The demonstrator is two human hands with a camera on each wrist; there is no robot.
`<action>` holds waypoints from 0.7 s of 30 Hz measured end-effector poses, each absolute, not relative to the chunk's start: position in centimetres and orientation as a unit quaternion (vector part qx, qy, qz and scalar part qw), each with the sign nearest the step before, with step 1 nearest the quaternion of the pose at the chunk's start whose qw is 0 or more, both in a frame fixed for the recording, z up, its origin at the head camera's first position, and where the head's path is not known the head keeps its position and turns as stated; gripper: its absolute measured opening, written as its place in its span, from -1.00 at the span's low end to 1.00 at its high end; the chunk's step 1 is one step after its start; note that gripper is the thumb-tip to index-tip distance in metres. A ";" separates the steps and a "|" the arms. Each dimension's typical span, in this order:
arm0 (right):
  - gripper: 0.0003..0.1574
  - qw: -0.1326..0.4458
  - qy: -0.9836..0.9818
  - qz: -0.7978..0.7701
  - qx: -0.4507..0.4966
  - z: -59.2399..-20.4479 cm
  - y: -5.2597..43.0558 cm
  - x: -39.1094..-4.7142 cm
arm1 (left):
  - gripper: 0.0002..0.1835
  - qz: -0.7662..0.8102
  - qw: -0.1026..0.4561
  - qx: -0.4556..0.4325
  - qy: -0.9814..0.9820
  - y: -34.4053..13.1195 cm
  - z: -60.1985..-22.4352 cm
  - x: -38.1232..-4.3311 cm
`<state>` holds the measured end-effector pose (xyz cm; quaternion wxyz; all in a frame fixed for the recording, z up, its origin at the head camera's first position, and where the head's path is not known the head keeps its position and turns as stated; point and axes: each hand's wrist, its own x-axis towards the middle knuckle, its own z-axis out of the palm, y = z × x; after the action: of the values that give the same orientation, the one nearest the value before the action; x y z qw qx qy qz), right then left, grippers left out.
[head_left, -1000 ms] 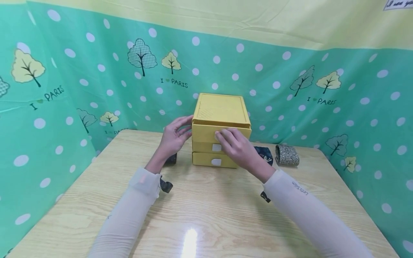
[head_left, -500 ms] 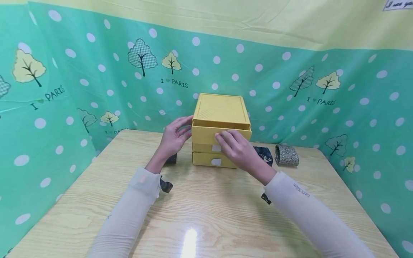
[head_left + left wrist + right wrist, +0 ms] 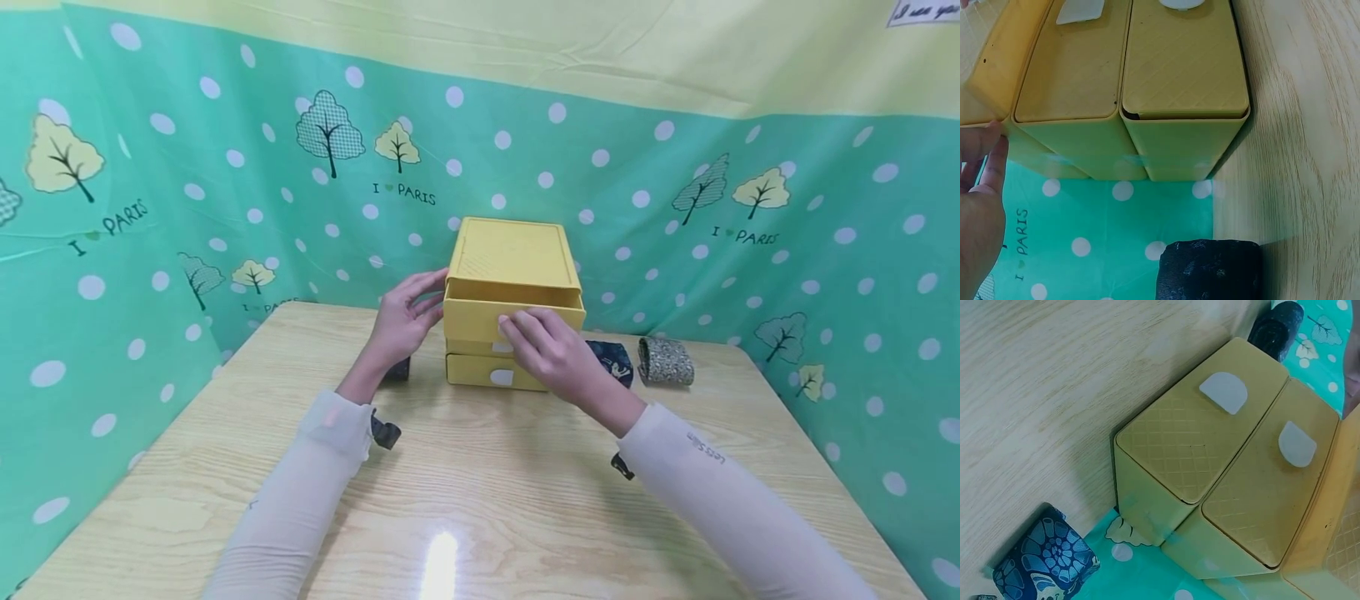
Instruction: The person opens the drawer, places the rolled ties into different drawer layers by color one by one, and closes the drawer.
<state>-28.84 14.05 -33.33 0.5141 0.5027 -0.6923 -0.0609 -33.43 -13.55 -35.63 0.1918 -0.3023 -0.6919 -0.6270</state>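
Note:
A yellow three-drawer storage box (image 3: 516, 250) stands at the back of the table. My left hand (image 3: 401, 327) touches its left side, fingers fairly straight; the left wrist view shows this hand (image 3: 982, 200) at the edge by the top drawer. My right hand (image 3: 551, 354) grips the front of the top drawer (image 3: 471, 320), which is pulled partway out. Its contents cannot be made out. Below it, the middle drawer (image 3: 1266, 481) and bottom drawer (image 3: 1191, 434) are closed, each with a pale tab handle. The top drawer's handle is hidden by my fingers.
A dark blue patterned cloth bundle (image 3: 613, 362) and a grey speckled rolled cloth (image 3: 666, 361) lie right of the box. Another dark bundle (image 3: 1210, 272) lies to its left, partly behind my left wrist. A green dotted curtain (image 3: 420, 225) hangs behind the wooden table (image 3: 487, 475).
The top drawer has slid further out towards me, widening the gap under the box's top. My right hand has moved slightly nearer with it. My left hand stays against the side.

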 end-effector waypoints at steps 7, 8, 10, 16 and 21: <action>-0.63 0.520 -0.685 -0.069 0.505 -33.2 14.1 -28.3 | -0.34 -0.628 0.192 -0.305 -0.690 -13.6 -35.6 -33.4; -0.63 0.521 -0.684 -0.070 0.505 -33.2 14.1 -28.2 | -0.34 -0.627 0.192 -0.305 -0.690 -13.6 -35.6 -33.4; -0.63 0.521 -0.683 -0.069 0.507 -33.2 14.1 -28.1 | -0.34 -0.626 0.194 -0.304 -0.691 -13.6 -35.6 -33.4; -0.65 0.522 -0.680 -0.067 0.509 -33.2 14.1 -27.8 | -0.34 -0.621 0.198 -0.305 -0.694 -13.6 -35.7 -33.4; -0.65 0.522 -0.678 -0.066 0.513 -33.2 14.1 -27.3 | -0.34 -0.624 0.197 -0.306 -0.692 -13.6 -35.7 -33.4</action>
<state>-27.31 14.06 -33.24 0.5223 0.5129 -0.6781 -0.0657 -33.44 -13.60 -35.70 0.1970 -0.3057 -0.6919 -0.6237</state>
